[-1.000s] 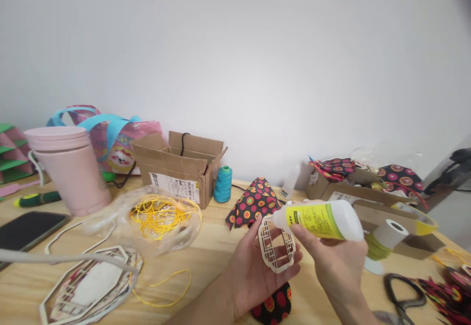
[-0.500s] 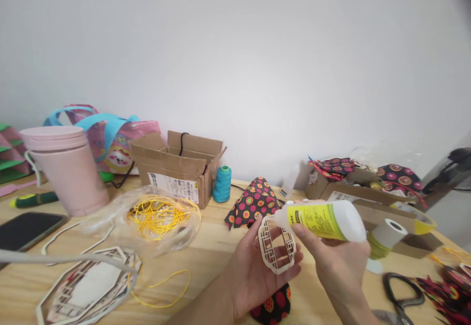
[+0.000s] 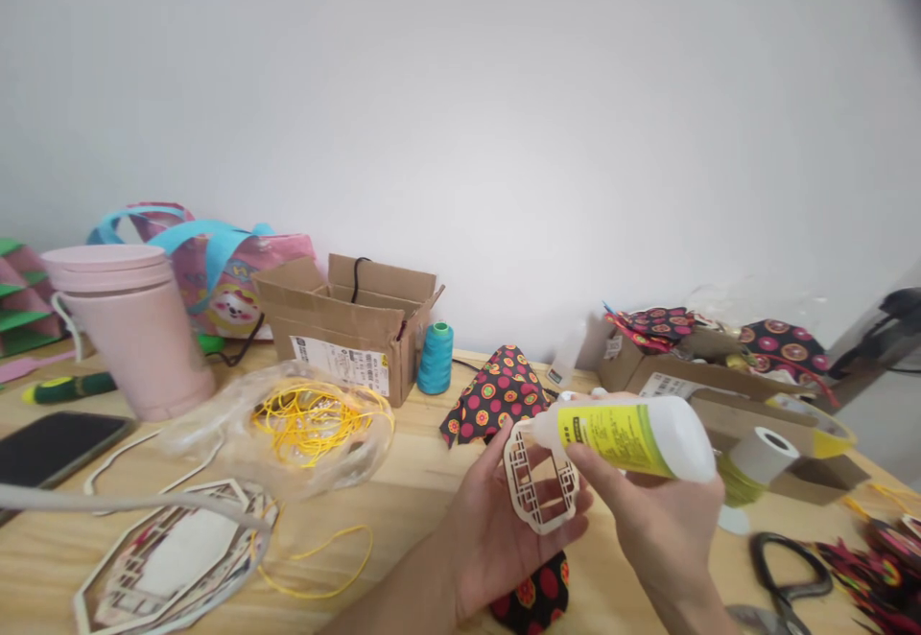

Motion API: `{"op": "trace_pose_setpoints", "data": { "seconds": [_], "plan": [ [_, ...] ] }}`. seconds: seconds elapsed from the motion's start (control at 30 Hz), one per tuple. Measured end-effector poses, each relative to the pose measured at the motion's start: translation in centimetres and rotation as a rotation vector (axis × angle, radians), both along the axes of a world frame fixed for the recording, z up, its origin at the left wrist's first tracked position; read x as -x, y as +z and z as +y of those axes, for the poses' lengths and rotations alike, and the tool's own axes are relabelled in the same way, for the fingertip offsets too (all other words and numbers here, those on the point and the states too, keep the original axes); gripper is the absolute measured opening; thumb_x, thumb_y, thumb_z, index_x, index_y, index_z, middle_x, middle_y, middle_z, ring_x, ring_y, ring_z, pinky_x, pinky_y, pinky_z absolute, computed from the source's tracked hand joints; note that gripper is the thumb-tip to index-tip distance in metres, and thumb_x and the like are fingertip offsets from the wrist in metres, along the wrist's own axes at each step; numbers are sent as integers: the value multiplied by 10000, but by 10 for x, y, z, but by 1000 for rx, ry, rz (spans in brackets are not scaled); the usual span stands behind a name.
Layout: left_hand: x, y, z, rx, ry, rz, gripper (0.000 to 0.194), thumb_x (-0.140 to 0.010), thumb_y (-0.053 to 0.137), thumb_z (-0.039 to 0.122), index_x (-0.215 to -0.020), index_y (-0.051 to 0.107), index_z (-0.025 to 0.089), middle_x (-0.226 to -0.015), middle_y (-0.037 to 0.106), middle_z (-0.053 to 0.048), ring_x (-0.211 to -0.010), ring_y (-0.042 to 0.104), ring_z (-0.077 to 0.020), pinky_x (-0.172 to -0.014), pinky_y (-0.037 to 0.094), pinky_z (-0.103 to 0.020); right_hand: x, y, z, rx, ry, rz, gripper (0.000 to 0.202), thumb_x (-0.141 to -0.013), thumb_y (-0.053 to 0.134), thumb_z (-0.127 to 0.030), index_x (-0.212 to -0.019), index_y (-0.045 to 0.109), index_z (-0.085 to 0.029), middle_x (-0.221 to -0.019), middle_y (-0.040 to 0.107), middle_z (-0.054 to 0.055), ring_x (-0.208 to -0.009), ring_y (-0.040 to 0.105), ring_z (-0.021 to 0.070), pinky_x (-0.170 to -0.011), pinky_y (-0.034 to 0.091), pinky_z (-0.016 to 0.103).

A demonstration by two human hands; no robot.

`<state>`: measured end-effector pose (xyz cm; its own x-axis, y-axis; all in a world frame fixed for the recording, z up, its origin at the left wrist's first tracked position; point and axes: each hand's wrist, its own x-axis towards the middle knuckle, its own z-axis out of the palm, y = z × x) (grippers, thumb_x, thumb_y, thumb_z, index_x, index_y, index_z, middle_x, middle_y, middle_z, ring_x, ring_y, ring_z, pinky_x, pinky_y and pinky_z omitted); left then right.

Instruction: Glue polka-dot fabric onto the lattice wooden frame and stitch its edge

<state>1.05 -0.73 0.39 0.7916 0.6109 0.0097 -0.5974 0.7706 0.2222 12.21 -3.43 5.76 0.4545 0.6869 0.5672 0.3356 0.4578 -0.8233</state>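
My left hand (image 3: 489, 539) holds a pale wooden lattice frame (image 3: 519, 496) with a scalloped outline, its fingers behind and around it. In my right hand (image 3: 662, 529) is a white glue bottle (image 3: 619, 434) with a yellow-green label, tipped on its side. The bottle's nozzle end is at the top of the frame; whether it touches is hard to see. Beyond the hands stands a folded piece of black patterned fabric (image 3: 502, 390). More of this fabric (image 3: 539, 597) lies below my left hand, partly hidden.
An open cardboard box (image 3: 338, 328), a teal thread spool (image 3: 436, 359) and a pink tumbler (image 3: 136, 338) stand behind. Yellow cord (image 3: 317, 419) lies in a plastic bag. Octagonal wooden frames (image 3: 173, 558) lie at left, scissors (image 3: 790, 568) at right, near another box (image 3: 755, 419).
Almost nothing differs. The glue bottle has tilted slightly, its base a little lower, while the lattice frame stays in place in my left hand.
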Motion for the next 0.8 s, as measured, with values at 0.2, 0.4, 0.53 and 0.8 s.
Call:
{"op": "trace_pose_setpoints", "data": {
  "seconds": [0.2, 0.4, 0.53, 0.8],
  "plan": [
    [0, 2, -1, 7, -1, 18, 494, -778, 452, 499, -1021, 593, 92, -835, 669, -118, -807, 618, -218, -790, 418, -320, 1, -2, -2, 0, -27, 9, 489, -493, 767, -293, -926, 622, -119, -772, 685, 102, -640, 647, 244, -585, 561, 341],
    [1, 1, 1, 13, 20, 9, 507, -798, 409, 497, -1068, 562, 97, -839, 659, -109, -819, 608, -218, -790, 421, -326, 3, -1, -3, -32, 32, -24, 470, -486, 767, -270, -915, 634, -131, -755, 693, 91, -614, 650, 237, -564, 564, 315],
    [1, 0, 1, -7, -6, 18, 515, -790, 422, 501, -1058, 570, 87, -831, 656, -120, -832, 609, -228, -811, 407, -325, 3, 0, -4, -18, 16, -3, 467, -494, 767, -276, -918, 635, -130, -733, 696, 86, -563, 648, 218, -513, 562, 282],
    [1, 0, 2, -8, -14, -19, 561, -798, 390, 514, -1143, 503, 86, -862, 646, -121, -863, 597, -237, -801, 409, -326, 1, -2, -5, -28, 35, -17, 456, -495, 767, -255, -915, 635, -136, -739, 698, 84, -608, 654, 238, -558, 564, 311]
  ]
}}
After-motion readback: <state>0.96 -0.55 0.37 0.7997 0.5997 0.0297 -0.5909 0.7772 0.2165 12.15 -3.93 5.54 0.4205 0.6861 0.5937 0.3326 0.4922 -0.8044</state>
